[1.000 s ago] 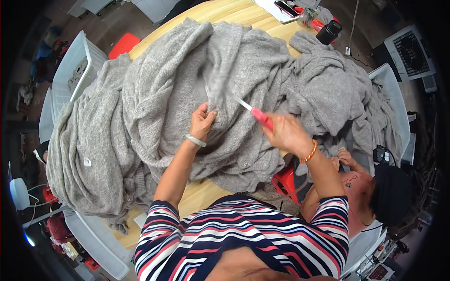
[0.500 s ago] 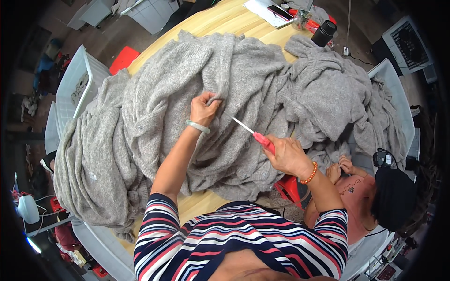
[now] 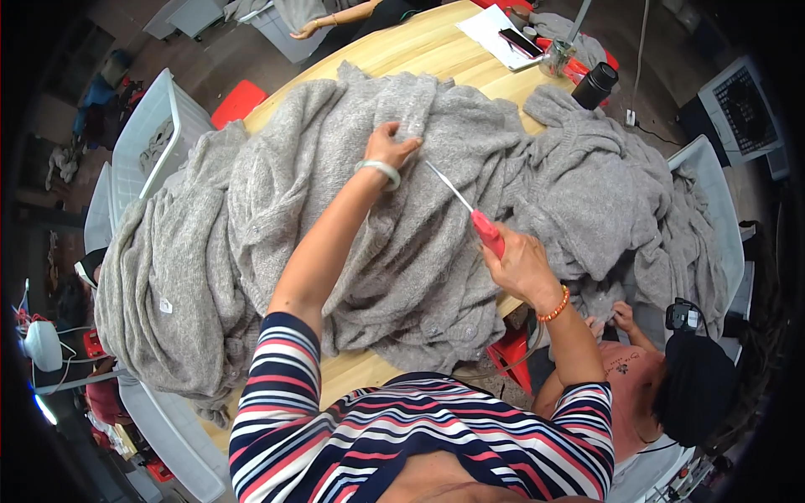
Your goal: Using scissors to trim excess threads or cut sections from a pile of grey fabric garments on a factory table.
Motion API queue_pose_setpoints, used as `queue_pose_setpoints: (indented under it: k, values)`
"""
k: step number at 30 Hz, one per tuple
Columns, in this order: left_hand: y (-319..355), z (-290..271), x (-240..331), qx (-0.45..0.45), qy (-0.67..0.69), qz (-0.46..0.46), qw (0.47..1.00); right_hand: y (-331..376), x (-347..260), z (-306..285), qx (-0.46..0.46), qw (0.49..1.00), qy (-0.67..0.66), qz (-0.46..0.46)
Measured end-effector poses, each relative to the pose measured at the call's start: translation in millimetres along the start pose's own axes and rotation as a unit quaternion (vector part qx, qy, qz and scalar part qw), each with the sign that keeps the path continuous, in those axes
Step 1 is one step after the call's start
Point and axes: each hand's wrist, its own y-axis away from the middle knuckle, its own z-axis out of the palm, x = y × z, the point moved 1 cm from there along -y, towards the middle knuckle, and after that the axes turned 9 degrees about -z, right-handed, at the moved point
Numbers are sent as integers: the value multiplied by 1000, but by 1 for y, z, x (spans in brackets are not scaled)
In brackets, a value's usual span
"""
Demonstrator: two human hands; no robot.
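Observation:
A large heap of grey knitted garments (image 3: pixel 360 243) spreads before me. Reaching to its upper middle, my left hand (image 3: pixel 391 151), with a pale bangle at the wrist, rests on a long ribbed strip of knit (image 3: pixel 407 105). Its thumb and forefinger are apart, and I see no cloth pinched between them. My right hand (image 3: pixel 521 264), an orange beaded bracelet on its wrist, is closed round the red handles of slim scissors (image 3: pixel 485 230). Their narrow metal blades point up and left, just right of my left hand, over the knit. The finger loops are hidden in my palm.
The heap covers most of a wooden table (image 3: pixel 369 50). Beyond it are papers (image 3: pixel 490 38), a phone (image 3: pixel 520 42) and a black bottle (image 3: pixel 595 85). White bins (image 3: pixel 180 117) and red stools (image 3: pixel 239 102) stand around. A co-worker in a pink top (image 3: pixel 608 381) sits close on my right.
My left hand has moved up along the knit, and its pinch has loosened. The scissors have shifted up and slightly right with my right hand. Another person's arm now shows at the far edge.

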Motion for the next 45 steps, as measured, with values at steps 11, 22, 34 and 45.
queue_pose_setpoints:
  k: [11, 22, 34, 45]
  values:
    - [-35, 14, 12, -141, 224, -188, 946, -29, 22, -7, 33, 998, 9, 58]
    - [-17, 21, -3, -201, 312, -88, 924, -42, 27, 1, 2, 996, 74, 42]
    - [72, -32, -2, -113, -41, -1, 993, 1, 4, 6, -14, 999, 30, 29]
    - [157, -37, -71, -66, 317, -122, 938, 74, -68, 31, -131, 987, 90, -18]
